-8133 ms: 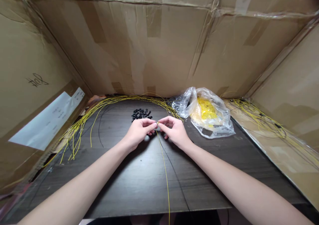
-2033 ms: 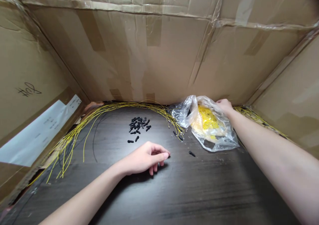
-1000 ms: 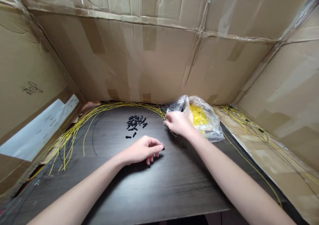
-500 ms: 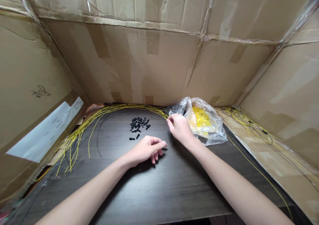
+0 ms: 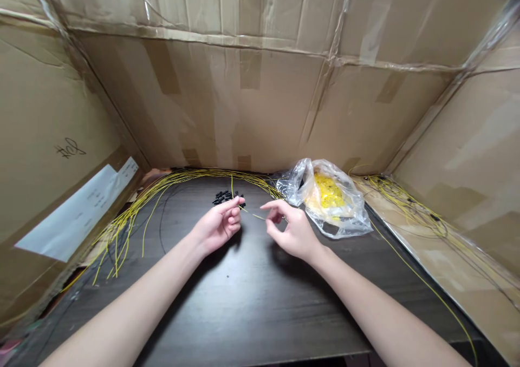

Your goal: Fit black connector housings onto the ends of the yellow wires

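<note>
My left hand (image 5: 219, 225) is pinched on a thin yellow wire (image 5: 232, 184), close in front of a pile of small black connectors (image 5: 221, 197). One end of the wire sticks up above the fingertips, and another stretch runs toward the right. Across from it, my right hand (image 5: 290, 229) has thumb and forefinger apart, with the wire passing close by its fingers. A bundle of yellow wires (image 5: 190, 175) curves along the back of the dark table (image 5: 244, 307).
Behind my right hand lies a clear plastic bag (image 5: 353, 210) with yellow pieces (image 5: 328, 191). More yellow and black wires (image 5: 406, 204) are on the cardboard at the right. Cardboard walls (image 5: 227, 102) stand around the table, with a white paper (image 5: 77, 213) at the left.
My left hand has moved left and turned, and is now pinched on a yellow wire. My right hand has come down from the wire bundle, and its thumb and forefinger have spread.
</note>
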Motion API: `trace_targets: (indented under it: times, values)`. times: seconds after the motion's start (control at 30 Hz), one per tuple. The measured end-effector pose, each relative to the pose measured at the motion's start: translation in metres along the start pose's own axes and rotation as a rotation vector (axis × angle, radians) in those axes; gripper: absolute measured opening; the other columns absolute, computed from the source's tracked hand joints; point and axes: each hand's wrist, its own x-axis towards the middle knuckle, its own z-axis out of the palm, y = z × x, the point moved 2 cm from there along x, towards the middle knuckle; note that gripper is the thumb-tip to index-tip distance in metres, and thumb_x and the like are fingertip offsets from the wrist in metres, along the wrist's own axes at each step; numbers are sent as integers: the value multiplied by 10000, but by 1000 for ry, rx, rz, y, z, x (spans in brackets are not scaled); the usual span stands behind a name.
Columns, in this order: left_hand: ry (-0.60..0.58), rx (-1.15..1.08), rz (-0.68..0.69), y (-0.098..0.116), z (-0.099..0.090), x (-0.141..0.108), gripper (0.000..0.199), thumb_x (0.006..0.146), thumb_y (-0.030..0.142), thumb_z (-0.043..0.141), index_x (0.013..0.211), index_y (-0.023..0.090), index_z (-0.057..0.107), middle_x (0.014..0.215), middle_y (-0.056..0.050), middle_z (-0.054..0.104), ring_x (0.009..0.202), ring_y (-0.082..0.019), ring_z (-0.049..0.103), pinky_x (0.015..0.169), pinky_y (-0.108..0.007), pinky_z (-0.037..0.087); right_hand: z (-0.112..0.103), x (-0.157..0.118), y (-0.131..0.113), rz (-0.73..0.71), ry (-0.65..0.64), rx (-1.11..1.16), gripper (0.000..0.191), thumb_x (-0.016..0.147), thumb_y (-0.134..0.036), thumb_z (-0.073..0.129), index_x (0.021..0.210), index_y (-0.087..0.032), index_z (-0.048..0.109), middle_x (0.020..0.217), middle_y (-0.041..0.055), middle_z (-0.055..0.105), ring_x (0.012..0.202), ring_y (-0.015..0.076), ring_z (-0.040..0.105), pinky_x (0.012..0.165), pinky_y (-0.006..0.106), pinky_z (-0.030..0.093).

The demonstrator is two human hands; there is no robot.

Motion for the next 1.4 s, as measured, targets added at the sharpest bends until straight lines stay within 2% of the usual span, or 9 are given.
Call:
trace_targets:
  times: [0.13,0.43,0.6,0.7,0.8,0.9,1.07,1.23,1.4]
  values:
    - [13,-111,70,23,-4,-2,107,936,158,524,928,116,622,645,-3,561,481,-62,516,381,-146,381,-20,6,25,172,176,-8,207,764,-136,555,923,-168,683,742,13,649,642,134,565,629,257,460]
    - [66,-94,374,69,-16,-12,163,956,154,497,1006,178,650,903,-16,728,656,-98,679,461,-155,503,-74,11,99,477,867,268,123,653,-190,610,736,-129,677,629,15,643,583,128,581,552,232,446]
    - [106,22,561,85,-14,-24,182,949,152,509,1000,233,664,1033,21,730,718,-81,690,492,-128,519,-92,8,117,569,1075,379,98,599,-186,615,672,-134,654,538,-14,600,505,99,529,460,191,401]
    - [147,233,743,89,-9,-30,155,907,189,585,1028,244,665,1154,2,702,749,-104,702,495,-139,537,-96,7,123,604,1133,434,82,593,-188,623,655,-140,646,525,-22,588,487,89,515,440,181,392]
    - [207,593,986,86,0,-38,300,875,279,640,1172,244,641,1292,-61,633,782,-156,717,498,-185,567,-89,8,118,602,1091,488,83,605,-183,633,672,-139,656,549,-15,601,501,86,531,465,184,419]
    - [292,974,1150,78,6,-45,485,907,298,581,1386,314,505,1470,-56,473,918,-192,714,558,-202,595,-68,11,101,550,925,539,126,625,-172,661,736,-126,697,628,12,647,563,94,574,545,206,474]
    - [338,1536,1100,71,3,-42,619,964,297,443,1532,353,205,1509,9,416,1156,-228,624,817,-287,600,-15,9,66,533,512,572,230,686,-260,735,880,-138,753,809,69,727,677,140,639,695,294,536]
    - [276,1635,937,70,-8,-31,577,964,332,410,1523,265,283,1492,-15,438,1241,-234,558,1111,-398,391,17,3,58,531,291,560,277,710,-323,746,918,-140,755,807,74,729,699,163,656,705,311,543]
    - [126,1531,890,62,-7,-28,587,922,330,488,1492,277,359,1526,23,367,1364,-218,420,1191,-347,226,17,0,67,566,338,578,245,704,-299,742,880,-129,743,823,82,730,715,164,665,725,311,549]
